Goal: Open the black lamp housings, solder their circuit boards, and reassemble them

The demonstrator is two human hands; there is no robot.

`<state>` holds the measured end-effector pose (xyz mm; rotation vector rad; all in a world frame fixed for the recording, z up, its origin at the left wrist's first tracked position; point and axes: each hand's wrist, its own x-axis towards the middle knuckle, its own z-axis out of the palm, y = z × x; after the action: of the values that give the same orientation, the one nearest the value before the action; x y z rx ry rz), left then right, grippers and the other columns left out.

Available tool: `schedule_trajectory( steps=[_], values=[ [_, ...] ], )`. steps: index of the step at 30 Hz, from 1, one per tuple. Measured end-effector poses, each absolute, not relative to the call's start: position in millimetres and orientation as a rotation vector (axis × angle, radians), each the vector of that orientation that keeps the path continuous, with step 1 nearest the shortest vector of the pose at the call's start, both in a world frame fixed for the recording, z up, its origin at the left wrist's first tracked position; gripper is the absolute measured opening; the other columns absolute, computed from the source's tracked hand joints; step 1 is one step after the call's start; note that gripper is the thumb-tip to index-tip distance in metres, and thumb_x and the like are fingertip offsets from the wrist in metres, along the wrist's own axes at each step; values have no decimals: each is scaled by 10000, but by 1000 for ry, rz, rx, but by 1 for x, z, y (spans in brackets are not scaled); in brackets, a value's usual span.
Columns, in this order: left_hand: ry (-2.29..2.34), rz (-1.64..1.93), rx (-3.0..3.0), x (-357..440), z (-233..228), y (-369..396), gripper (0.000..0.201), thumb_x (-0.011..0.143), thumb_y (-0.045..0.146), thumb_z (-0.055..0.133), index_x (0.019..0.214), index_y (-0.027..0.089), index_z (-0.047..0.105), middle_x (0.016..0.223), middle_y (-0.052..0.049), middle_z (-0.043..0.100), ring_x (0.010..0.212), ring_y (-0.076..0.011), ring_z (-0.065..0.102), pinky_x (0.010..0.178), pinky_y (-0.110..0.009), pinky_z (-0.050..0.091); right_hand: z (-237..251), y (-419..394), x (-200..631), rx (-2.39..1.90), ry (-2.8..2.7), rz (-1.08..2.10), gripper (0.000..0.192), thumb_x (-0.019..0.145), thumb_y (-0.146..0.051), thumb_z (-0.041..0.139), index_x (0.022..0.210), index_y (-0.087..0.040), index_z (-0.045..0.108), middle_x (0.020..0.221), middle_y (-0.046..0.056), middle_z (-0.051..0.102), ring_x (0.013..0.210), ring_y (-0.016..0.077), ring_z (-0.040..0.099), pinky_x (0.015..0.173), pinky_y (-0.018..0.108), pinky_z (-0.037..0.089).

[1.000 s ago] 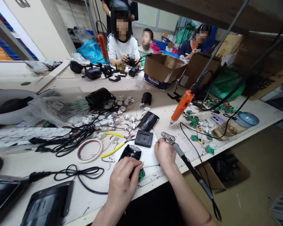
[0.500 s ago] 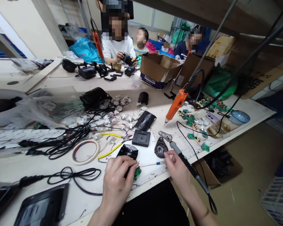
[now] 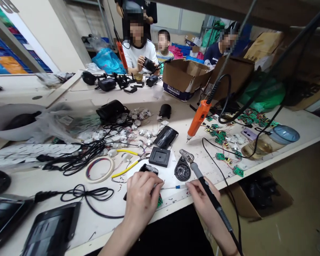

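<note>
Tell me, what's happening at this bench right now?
A person sits at a cluttered white workbench. Their left hand presses on a small black device with a green circuit board at its edge. Their right hand touches a thin blue-handled screwdriver, beside a soldering iron resting in its coil stand. Other people work at the far end.

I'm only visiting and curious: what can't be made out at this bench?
- Head view: the left hand covers most of the black part and green board under it.
- The right hand hides its grip on the soldering iron.
- The iron's cord runs off the bottom edge.
</note>
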<state>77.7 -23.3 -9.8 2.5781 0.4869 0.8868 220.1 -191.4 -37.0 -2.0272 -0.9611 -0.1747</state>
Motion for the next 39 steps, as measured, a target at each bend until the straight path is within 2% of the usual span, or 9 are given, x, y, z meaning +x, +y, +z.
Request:
schedule_trajectory(
  steps=[5,9,13,18,22,27,34,37,39],
  values=[
    [476,829,2601,81,-5,-30,136,939,177,548,854,221,645,872,-17,694,819,-215,537,763,-383,351,-23,-161,203,-1767,-1078,186,243,983,-239,477,1072,-210,701,934,57,688,874,180,666,778,277,540],
    [471,808,2627,79,-3,-32,158,946,170,529,856,227,646,867,-18,690,810,-214,534,769,-385,351,-19,-143,206,-1702,-1150,320,160,943,-216,529,912,-203,685,879,34,651,776,152,622,678,243,504],
    [475,800,2643,75,-2,-31,159,936,140,522,855,214,638,855,-17,680,795,-207,517,776,-388,336,-22,-141,211,-1764,-1124,344,192,934,-234,496,774,-203,598,804,14,607,754,153,585,693,253,474],
    [509,829,2598,72,-2,-30,149,933,121,525,848,194,622,858,-10,672,808,-197,504,811,-394,318,-26,-153,218,-1859,-917,266,227,964,-324,457,819,-212,591,749,5,596,669,151,569,640,252,468],
    [490,842,2566,75,-3,-31,144,925,107,547,853,199,631,854,4,672,810,-192,498,828,-390,311,-23,-154,213,-1768,-995,385,215,947,-328,505,905,-206,677,869,42,643,787,164,623,685,249,484],
    [451,825,2541,76,-2,-33,161,939,114,535,849,208,630,830,13,661,797,-189,486,813,-380,303,-20,-138,205,-1752,-977,609,169,869,-280,571,740,-192,637,749,16,632,664,139,586,609,234,450],
    [409,756,2624,72,-1,-33,207,915,60,472,845,182,623,824,-13,642,799,-199,481,837,-395,316,-28,-148,213,-1817,-884,521,315,901,-380,535,644,-200,559,606,-11,565,575,139,538,542,238,412],
    [427,788,2712,74,-1,-31,194,899,70,488,823,178,629,805,-22,642,796,-208,490,861,-413,323,-34,-172,221,-1922,-607,235,303,906,-457,569,741,-204,585,586,-14,559,533,146,528,500,244,422],
    [441,788,2763,79,0,-31,182,887,76,506,813,177,639,807,-27,644,807,-213,503,883,-421,331,-31,-187,225,-1919,-474,-21,273,853,-459,672,922,-201,613,697,-1,608,569,149,557,509,246,458]
  ],
)
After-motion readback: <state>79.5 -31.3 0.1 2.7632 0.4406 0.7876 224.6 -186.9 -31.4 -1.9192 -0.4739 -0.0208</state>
